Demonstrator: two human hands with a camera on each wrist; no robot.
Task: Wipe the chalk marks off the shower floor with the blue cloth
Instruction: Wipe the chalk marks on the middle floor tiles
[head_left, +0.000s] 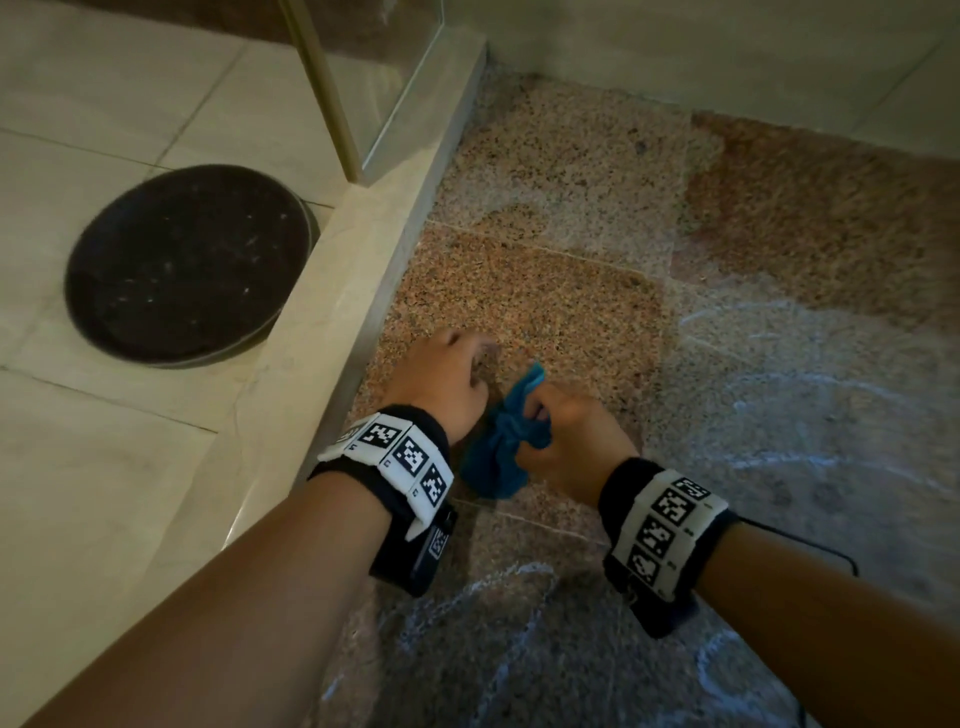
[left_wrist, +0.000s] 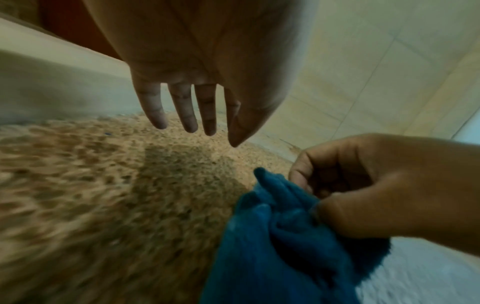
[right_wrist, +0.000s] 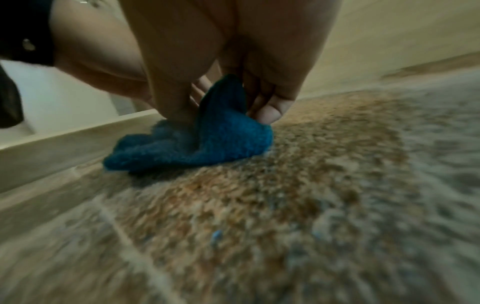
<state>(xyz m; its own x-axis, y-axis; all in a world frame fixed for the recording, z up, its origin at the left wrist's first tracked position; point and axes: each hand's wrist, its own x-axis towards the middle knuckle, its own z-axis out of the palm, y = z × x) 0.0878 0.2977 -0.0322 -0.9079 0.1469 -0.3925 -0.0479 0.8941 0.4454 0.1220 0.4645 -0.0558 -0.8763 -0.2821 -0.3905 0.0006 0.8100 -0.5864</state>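
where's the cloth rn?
Head view, centre: the cloth is bunched in the right hand, low over the shower floor, beside the open left hand.

bathroom: glass shower screen (head_left: 410, 78), tiles

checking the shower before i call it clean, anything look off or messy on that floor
Yes: white chalk marks still streak the shower floor to the right of the hands and nearer the camera. Only the patch by the curb looks wiped. The right hand pinches the blue cloth bunched up, not flat; the left hand holds nothing.
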